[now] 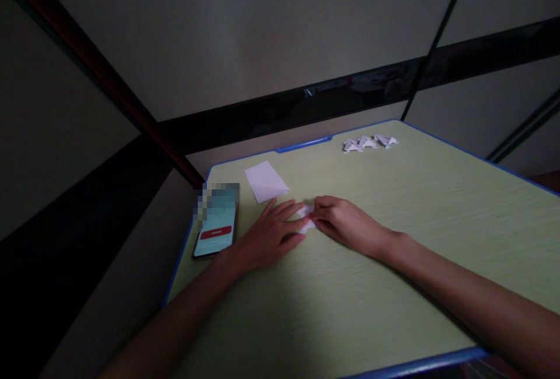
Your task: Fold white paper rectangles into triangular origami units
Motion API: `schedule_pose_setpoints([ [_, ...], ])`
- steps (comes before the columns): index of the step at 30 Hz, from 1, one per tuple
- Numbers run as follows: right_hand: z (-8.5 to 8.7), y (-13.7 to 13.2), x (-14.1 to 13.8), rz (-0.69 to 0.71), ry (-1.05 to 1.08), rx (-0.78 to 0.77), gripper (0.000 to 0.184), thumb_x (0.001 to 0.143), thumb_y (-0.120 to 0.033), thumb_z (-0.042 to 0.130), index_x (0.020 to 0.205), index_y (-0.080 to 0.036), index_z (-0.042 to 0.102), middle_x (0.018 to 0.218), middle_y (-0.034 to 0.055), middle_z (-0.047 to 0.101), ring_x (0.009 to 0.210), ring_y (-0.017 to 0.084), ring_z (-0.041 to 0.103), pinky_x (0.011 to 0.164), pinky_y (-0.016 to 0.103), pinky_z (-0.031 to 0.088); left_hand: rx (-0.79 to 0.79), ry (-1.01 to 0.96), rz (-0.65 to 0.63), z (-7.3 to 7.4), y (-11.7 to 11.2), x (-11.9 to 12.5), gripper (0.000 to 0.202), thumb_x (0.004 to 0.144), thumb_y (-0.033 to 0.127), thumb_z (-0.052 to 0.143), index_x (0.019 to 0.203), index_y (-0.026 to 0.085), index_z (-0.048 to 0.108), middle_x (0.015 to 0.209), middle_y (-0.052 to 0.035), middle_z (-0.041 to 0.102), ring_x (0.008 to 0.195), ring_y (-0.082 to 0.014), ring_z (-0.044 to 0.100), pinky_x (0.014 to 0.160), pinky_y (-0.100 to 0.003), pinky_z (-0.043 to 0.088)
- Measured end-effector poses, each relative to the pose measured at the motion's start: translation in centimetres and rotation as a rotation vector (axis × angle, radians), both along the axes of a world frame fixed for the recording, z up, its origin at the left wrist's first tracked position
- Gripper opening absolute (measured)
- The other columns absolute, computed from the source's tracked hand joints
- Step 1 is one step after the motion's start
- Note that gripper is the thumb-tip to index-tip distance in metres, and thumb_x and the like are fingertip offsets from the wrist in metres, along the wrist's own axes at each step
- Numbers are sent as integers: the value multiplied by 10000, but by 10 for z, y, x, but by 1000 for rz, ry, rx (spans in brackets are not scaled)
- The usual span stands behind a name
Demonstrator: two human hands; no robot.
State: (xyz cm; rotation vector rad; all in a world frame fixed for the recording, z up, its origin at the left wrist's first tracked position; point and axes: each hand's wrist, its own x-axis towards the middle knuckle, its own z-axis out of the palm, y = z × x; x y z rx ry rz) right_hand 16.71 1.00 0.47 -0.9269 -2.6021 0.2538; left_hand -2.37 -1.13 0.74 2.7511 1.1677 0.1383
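Fingers (294,223) of both hands pinched a small white folded paper piece (307,217).
The left hand (269,233) and right hand (347,224) met mid-way on the pale green table (394,285); a lit smartphone (216,230) lay just left, a flat white sheet (265,181) behind, white folded paper shapes (368,142) far back.

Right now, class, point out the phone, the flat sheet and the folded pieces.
phone (217,228), head view, screen middle
flat sheet (265,181), head view, its centre
folded pieces (368,142), head view, middle piece
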Motion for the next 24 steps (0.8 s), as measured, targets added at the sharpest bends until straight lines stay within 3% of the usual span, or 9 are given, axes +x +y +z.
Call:
schedule_pose_setpoints([
  [18, -1, -1, 8, 11, -109, 86, 208, 803, -169, 422, 751, -127, 618, 724, 57, 540, 648, 130, 508, 597, 246, 372, 36, 13, -41, -3, 1, 1, 405, 842, 366, 285, 1197, 212, 403, 1339, -55, 316, 1243, -171, 226, 1018, -428, 130],
  [24, -3, -3, 8, 12, -218, 254, 203, 807, -160, 421, 716, -124, 598, 672, 50, 547, 598, 132, 489, 563, 263, 341, 55, 18, -40, -2, 1, 1, 408, 841, 376, 281, 1186, 203, 417, 1336, -70, 320, 1240, -169, 231, 1017, -419, 141],
])
